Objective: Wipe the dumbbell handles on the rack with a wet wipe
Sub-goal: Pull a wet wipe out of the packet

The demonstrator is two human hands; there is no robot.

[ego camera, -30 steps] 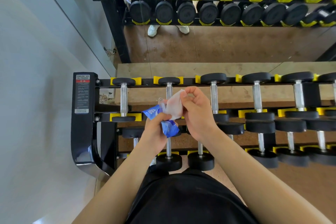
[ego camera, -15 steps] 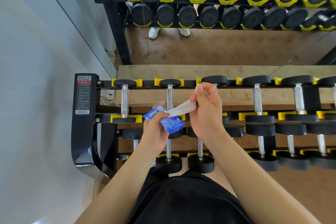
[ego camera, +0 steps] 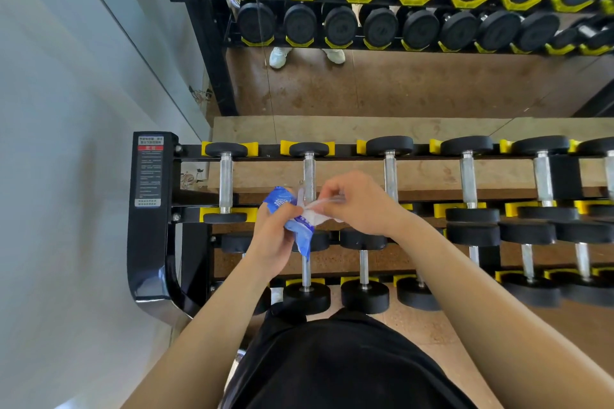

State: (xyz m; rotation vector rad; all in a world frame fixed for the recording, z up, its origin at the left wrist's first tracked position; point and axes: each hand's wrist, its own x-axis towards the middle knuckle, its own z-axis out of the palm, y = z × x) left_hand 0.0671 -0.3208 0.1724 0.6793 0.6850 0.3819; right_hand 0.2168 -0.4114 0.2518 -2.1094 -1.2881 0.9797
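Gripping a blue wipe packet (ego camera: 294,224), the left hand (ego camera: 274,242) curls its fingers around it, while the right hand (ego camera: 357,206) pinches a white wet wipe (ego camera: 317,214) at the packet's opening. Both hands hover above a black dumbbell rack (ego camera: 151,232). Chrome dumbbell handles (ego camera: 226,181) lie in rows across its yellow cradles (ego camera: 207,148), just beyond the hands.
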